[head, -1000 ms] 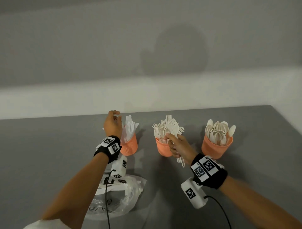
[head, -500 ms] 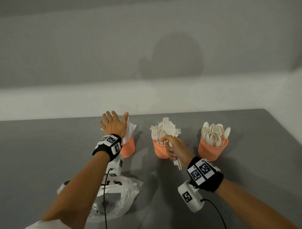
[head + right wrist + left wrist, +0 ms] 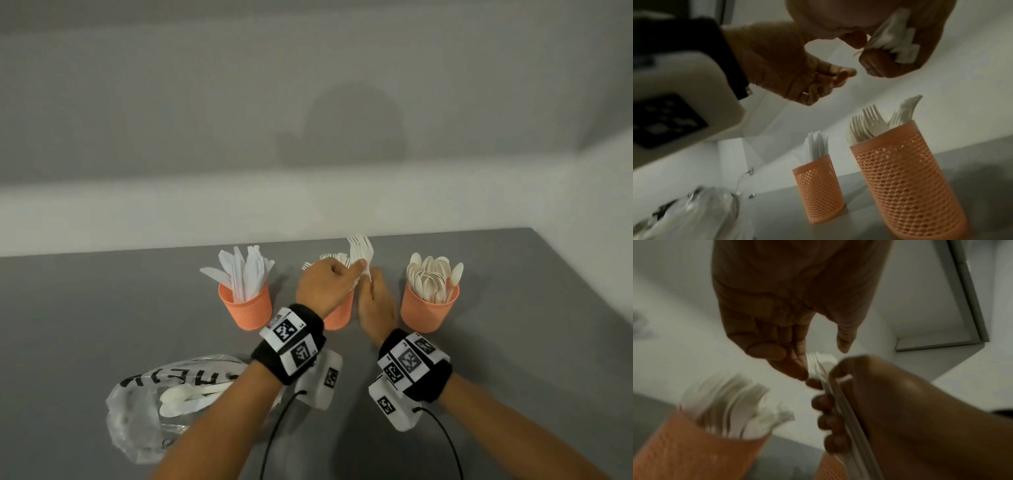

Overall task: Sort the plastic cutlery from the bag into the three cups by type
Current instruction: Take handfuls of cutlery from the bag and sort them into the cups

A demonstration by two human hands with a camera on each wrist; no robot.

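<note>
Three orange mesh cups stand in a row: the knife cup (image 3: 246, 310), the fork cup (image 3: 339, 317) half hidden behind my left hand, and the spoon cup (image 3: 429, 310). My right hand (image 3: 372, 286) grips a bundle of white forks (image 3: 360, 249) upright just above and right of the fork cup. My left hand (image 3: 354, 274) has its thumb and forefinger around the bundle below the tines. In the left wrist view the forefinger touches the fork heads (image 3: 822, 363). The clear bag (image 3: 137, 418) lies at the near left with spoons inside.
The grey table (image 3: 85, 308) ends at a white wall behind the cups and at an edge on the far right. Camera cables hang from both wrists over the near table. The bag lies under my left forearm.
My left hand left the knife cup, swung right and closed its thumb and forefinger on the fork bundle. My right hand lifted the forks a little higher over the middle cup.
</note>
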